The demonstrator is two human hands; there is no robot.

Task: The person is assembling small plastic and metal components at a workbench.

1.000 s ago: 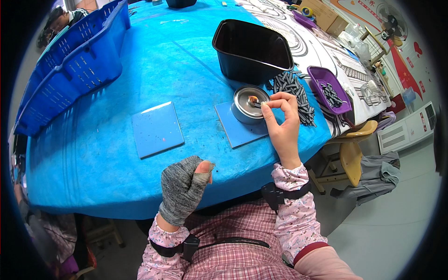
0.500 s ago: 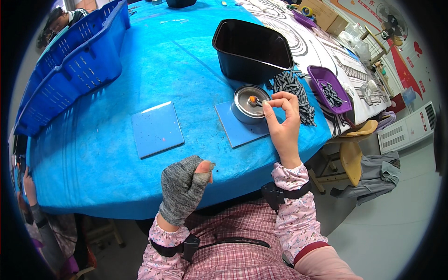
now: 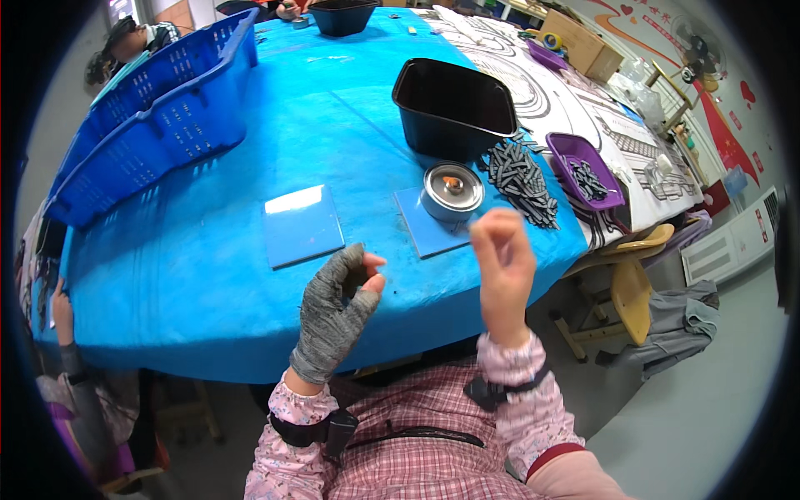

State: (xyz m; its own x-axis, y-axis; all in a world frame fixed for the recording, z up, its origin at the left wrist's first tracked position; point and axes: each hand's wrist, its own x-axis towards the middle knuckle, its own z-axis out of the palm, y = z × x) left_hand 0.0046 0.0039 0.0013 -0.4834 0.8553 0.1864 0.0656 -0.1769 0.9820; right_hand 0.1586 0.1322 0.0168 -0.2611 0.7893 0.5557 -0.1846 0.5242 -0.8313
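My left hand (image 3: 329,312), in a grey fingerless glove, is raised at the near table edge. Its fingers are loosely curled, with a gap between thumb and fingertips and nothing seen in it. My right hand (image 3: 503,267) is blurred by motion, its fingers drawn together in a pinch; whatever they hold is hidden. Just beyond it stands a round metal tin (image 3: 451,202) with a small orange flame at its centre. It rests on a blue tile (image 3: 418,225). To its right lies a heap of small grey-and-black pieces (image 3: 522,185). A second blue tile (image 3: 303,229) lies left.
A black tub (image 3: 457,137) stands behind the tin. At the right is a purple basket (image 3: 612,202) with more grey pieces. A tall blue crate (image 3: 158,137) stands at the left. Other people sit around the table (image 3: 192,283); a wooden stool (image 3: 631,292) is at its right.
My right hand has drawn back from the flame toward me; the small striped piece it held there no longer shows. My left hand has risen slightly and its fingers have loosened.
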